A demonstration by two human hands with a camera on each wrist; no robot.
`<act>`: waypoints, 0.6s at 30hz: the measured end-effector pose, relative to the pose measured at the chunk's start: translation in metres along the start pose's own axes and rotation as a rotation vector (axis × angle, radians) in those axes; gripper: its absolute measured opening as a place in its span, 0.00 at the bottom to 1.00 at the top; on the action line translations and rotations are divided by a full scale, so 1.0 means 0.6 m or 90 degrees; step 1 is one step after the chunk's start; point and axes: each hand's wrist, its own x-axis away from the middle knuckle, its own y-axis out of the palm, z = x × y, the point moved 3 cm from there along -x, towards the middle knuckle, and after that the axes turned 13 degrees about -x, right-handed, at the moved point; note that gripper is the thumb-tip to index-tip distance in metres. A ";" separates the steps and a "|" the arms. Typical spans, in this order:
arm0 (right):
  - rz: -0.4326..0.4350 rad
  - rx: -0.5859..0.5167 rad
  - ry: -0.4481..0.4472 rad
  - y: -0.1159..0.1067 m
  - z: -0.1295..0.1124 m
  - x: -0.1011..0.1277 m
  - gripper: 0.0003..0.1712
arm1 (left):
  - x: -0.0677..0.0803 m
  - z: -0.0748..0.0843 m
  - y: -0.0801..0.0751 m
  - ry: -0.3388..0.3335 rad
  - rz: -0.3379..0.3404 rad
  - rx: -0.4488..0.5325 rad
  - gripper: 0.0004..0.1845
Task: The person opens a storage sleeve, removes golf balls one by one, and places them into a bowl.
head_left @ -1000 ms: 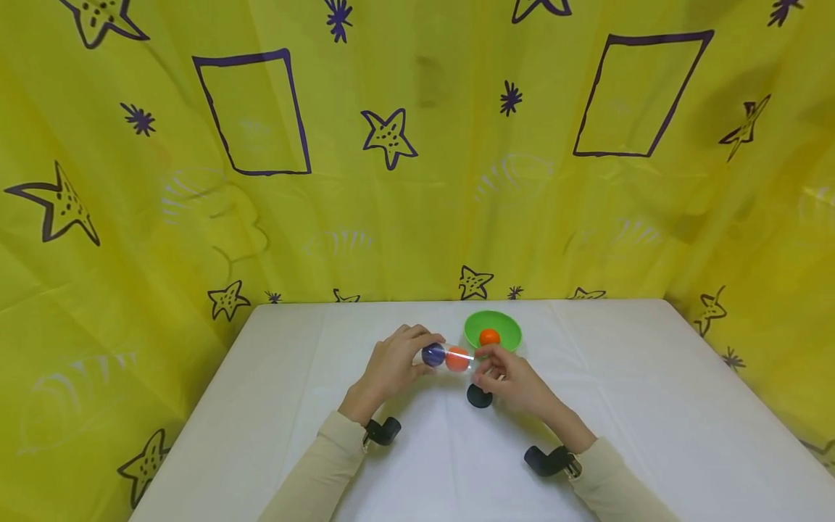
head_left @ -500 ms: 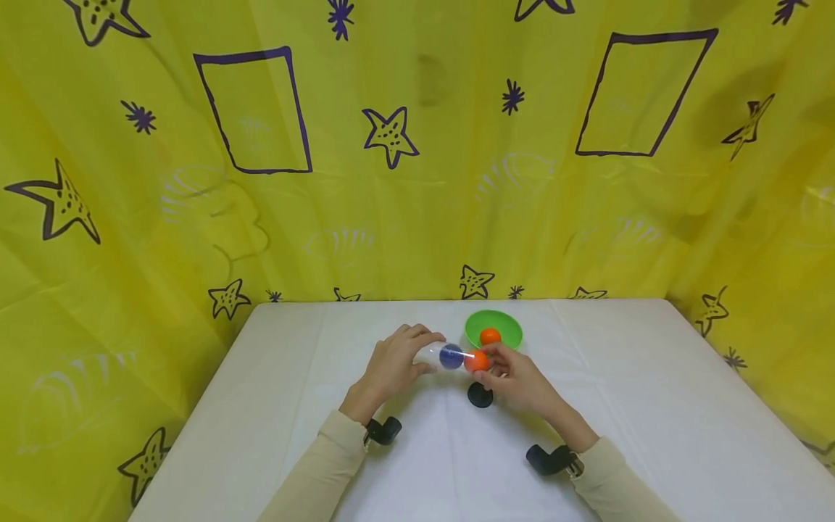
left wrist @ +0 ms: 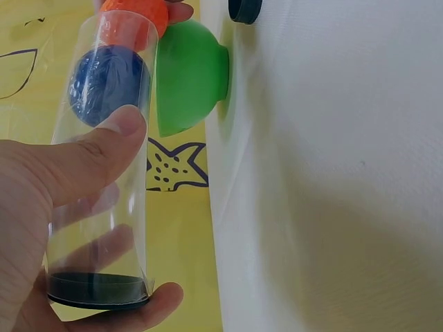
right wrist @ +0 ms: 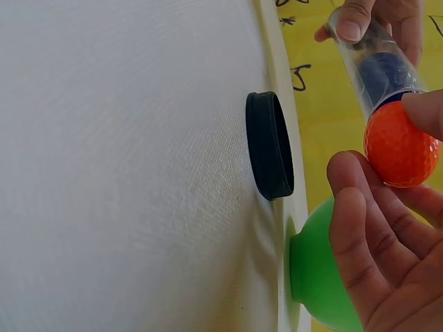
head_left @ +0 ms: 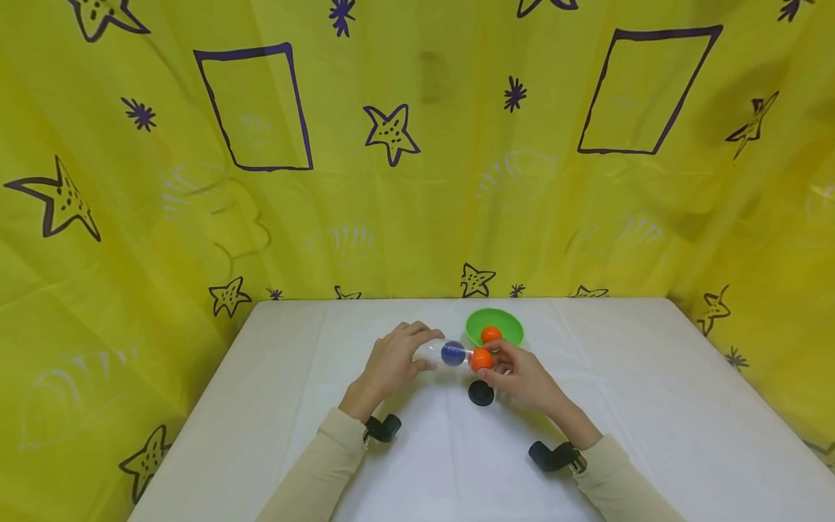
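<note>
My left hand (head_left: 391, 366) grips a clear plastic tube (left wrist: 104, 207) with a dark cap (left wrist: 100, 289) on its bottom end; the tube lies tilted toward the right. Inside, near the uncapped end, is a dark blue golf ball (left wrist: 109, 84). Right at that mouth, my right hand (head_left: 522, 373) pinches an orange golf ball (right wrist: 401, 145) between thumb and fingers. Behind the hands stands a green bowl (head_left: 493, 319) holding another orange ball (head_left: 491, 335). Below the right fingers, a loose black cap (right wrist: 268, 145) lies on the table.
A white cloth covers the table (head_left: 261, 449). Behind it hangs a yellow curtain (head_left: 430, 217) printed with stars and frames. Black wrist cameras are strapped over both beige sleeves.
The orange ball has slid out of the tube's mouth into my right fingers. The blue ball has rolled toward the mouth. My left hand has stayed nearly still.
</note>
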 end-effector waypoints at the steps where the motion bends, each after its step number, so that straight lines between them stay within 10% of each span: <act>1: 0.002 0.003 0.000 0.000 0.000 0.000 0.27 | 0.000 0.000 0.000 0.001 0.000 -0.001 0.28; 18: 0.035 0.037 -0.031 -0.004 0.002 -0.001 0.23 | -0.001 -0.001 0.000 -0.001 -0.006 0.002 0.28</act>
